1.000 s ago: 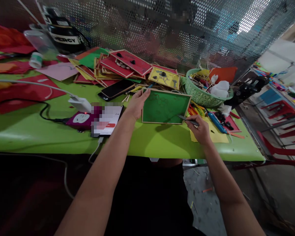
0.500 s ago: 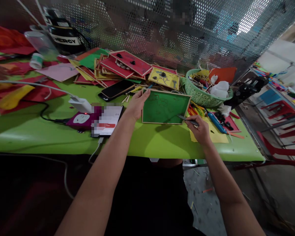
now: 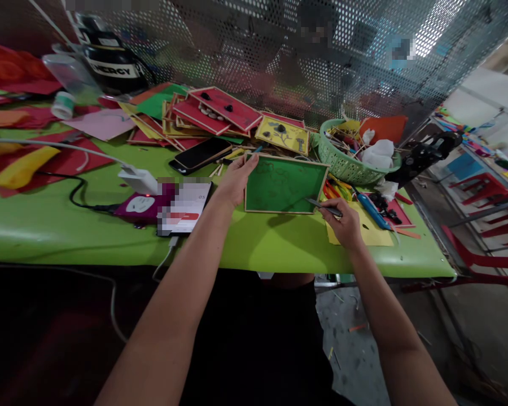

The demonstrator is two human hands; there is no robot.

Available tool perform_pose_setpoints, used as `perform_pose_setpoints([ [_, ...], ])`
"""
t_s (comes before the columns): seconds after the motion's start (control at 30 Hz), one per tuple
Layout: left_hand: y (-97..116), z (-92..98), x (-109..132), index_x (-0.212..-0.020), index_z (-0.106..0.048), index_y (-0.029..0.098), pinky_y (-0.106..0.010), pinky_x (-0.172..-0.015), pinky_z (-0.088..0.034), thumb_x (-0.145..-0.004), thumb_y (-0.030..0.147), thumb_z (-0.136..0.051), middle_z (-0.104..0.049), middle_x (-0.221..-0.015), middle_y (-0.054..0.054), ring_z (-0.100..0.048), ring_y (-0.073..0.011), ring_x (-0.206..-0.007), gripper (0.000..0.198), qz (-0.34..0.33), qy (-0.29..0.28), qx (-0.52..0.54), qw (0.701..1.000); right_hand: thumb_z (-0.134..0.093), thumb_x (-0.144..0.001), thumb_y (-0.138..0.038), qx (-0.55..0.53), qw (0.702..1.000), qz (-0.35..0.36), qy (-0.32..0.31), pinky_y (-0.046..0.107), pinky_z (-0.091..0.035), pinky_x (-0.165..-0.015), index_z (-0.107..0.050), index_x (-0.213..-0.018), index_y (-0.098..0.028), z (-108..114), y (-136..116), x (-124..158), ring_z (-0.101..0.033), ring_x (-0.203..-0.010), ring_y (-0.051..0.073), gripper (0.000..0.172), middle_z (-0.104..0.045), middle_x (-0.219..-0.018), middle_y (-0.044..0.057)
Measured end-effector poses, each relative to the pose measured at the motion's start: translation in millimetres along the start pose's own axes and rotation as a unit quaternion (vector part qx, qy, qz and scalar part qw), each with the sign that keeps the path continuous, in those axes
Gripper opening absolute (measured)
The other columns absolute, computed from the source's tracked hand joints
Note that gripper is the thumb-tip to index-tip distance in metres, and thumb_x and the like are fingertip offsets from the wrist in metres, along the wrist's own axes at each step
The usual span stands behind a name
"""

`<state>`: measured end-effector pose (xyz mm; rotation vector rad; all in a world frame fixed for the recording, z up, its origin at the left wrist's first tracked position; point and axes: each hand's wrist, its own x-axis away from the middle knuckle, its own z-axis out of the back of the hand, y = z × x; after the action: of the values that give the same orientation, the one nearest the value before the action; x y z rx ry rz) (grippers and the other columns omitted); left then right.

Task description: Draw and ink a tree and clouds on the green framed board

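- At the work itself almost nothing has changed over the last second: the green framed panel (image 3: 285, 186) is in the same place, above the near edge of the counter (image 3: 279, 242), its far side tipped up.
- The left hand (image 3: 237, 179) is still clamped on the panel's left edge near its far corner, thumb across the front.
- The right hand (image 3: 346, 223) keeps its pinch on a thin grey tool (image 3: 331, 211), whose tip lies over the panel's near right corner; whether it touches the surface I cannot tell.
- The hands are apart, one at each side of the panel, so the work seems to be at a steady, careful point, with position held rather than shifted.
- The clear change is at far left: a long yellow piece (image 3: 27, 167) now lies across a red sheet (image 3: 97, 155), where a second ago it did not. Another person's hand, glimpsed there half a second ago, is gone.
- The lit phone (image 3: 192, 206) left of the panel now seems to show 05 instead of 04.
- None of this reaches the panel; the pile of red panels (image 3: 237, 107) beyond it and the green basket (image 3: 347, 163) to its right look undisturbed.
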<state>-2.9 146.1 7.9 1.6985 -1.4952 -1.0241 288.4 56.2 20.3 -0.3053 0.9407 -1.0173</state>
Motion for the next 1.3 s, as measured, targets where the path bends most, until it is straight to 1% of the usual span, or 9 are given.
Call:
perform_pose_setpoints([
  [0.37, -2.0, 1.1, -0.7, -0.092, -0.068, 0.022, -0.049, -0.090, -0.063, -0.073, 0.057, -0.085, -0.078, -0.093, -0.010, -0.073, -0.0362, -0.110, 0.044, -0.005, -0.007, -0.007, 1.000, -0.067, -0.093, -0.036, 0.012, 1.000, -0.006, -0.014, 0.028, -0.053, -0.067, -0.070, -0.096, -0.022, 0.7, 0.8, 0.2, -0.067, -0.068, 0.015, 0.015, -0.075, -0.084, 0.002],
  [0.47, -2.5, 1.5, -1.3, -0.092, -0.068, 0.022, -0.048, -0.090, -0.063, -0.073, 0.057, -0.085, -0.078, -0.090, -0.008, -0.073, -0.0353, -0.109, 0.043, -0.004, -0.002, -0.006, 1.000, -0.067, -0.093, -0.037, 0.012, 1.000, -0.002, -0.013, 0.028, -0.053, -0.067, -0.070, -0.095, -0.022, 0.9, 0.4, 0.3, -0.067, -0.068, 0.015, 0.016, -0.074, -0.083, 0.002],
  [0.6, -2.5, 1.7, -1.5, -0.094, -0.067, 0.021, -0.048, -0.092, -0.062, -0.075, 0.058, -0.084, -0.078, -0.087, -0.006, -0.072, -0.0366, -0.112, 0.045, -0.009, -0.003, -0.011, 1.000, -0.067, -0.093, -0.036, 0.013, 1.000, 0.001, -0.016, 0.028, -0.053, -0.068, -0.070, -0.096, -0.022, 1.0, 0.7, 0.3, -0.068, -0.070, 0.016, 0.015, -0.075, -0.085, 0.003],
  [0.83, -0.9, 0.4, -0.1, -0.090, -0.067, 0.023, -0.049, -0.088, -0.064, -0.068, 0.060, -0.088, -0.079, -0.090, -0.008, -0.074, -0.0367, -0.108, 0.048, 0.001, -0.006, -0.001, 1.000, -0.067, -0.093, -0.035, 0.018, 1.000, 0.000, -0.014, 0.027, -0.053, -0.067, -0.070, -0.095, -0.021, 1.7, -0.3, 0.2, -0.066, -0.067, 0.015, 0.014, -0.074, -0.083, 0.002],
  [0.97, 0.2, -0.3, 0.4, -0.089, -0.067, 0.022, -0.048, -0.088, -0.064, -0.071, 0.057, -0.086, -0.079, -0.092, -0.009, -0.074, -0.0362, -0.109, 0.043, -0.001, 0.002, -0.005, 1.000, -0.067, -0.092, -0.034, 0.018, 1.000, 0.001, -0.014, 0.027, -0.053, -0.067, -0.070, -0.095, -0.022, 1.4, -1.3, -0.1, -0.066, -0.067, 0.015, 0.013, -0.074, -0.082, 0.002],
  [1.13, 0.3, -0.6, 0.7, -0.087, -0.068, 0.023, -0.047, -0.089, -0.064, -0.073, 0.053, -0.084, -0.078, -0.092, -0.008, -0.073, -0.0342, -0.110, 0.036, 0.002, 0.016, -0.003, 1.000, -0.067, -0.092, -0.034, 0.020, 1.000, 0.009, 0.002, 0.027, -0.054, -0.067, -0.070, -0.093, -0.022, 1.5, -1.8, -0.4, -0.066, -0.066, 0.015, 0.012, -0.074, -0.082, 0.002],
  [1.2, -0.1, -0.4, 0.5, -0.086, -0.067, 0.023, -0.048, -0.090, -0.063, -0.074, 0.053, -0.083, -0.078, -0.092, -0.008, -0.073, -0.0342, -0.111, 0.036, -0.004, 0.012, -0.007, 1.000, -0.068, -0.092, -0.035, 0.020, 1.000, 0.006, -0.002, 0.028, -0.054, -0.066, -0.070, -0.093, -0.022, 1.8, -1.8, -0.2, -0.066, -0.067, 0.015, 0.013, -0.074, -0.083, 0.002],
  [1.3, -0.5, -0.1, 0.3, -0.087, -0.066, 0.022, -0.050, -0.091, -0.063, -0.073, 0.056, -0.083, -0.078, -0.093, -0.010, -0.072, -0.0359, -0.113, 0.041, -0.006, -0.002, -0.008, 1.000, -0.068, -0.092, -0.035, 0.021, 1.000, 0.002, -0.008, 0.028, -0.055, -0.067, -0.070, -0.094, -0.022, 1.9, -1.8, -0.1, -0.067, -0.067, 0.015, 0.014, -0.074, -0.083, 0.002],
])
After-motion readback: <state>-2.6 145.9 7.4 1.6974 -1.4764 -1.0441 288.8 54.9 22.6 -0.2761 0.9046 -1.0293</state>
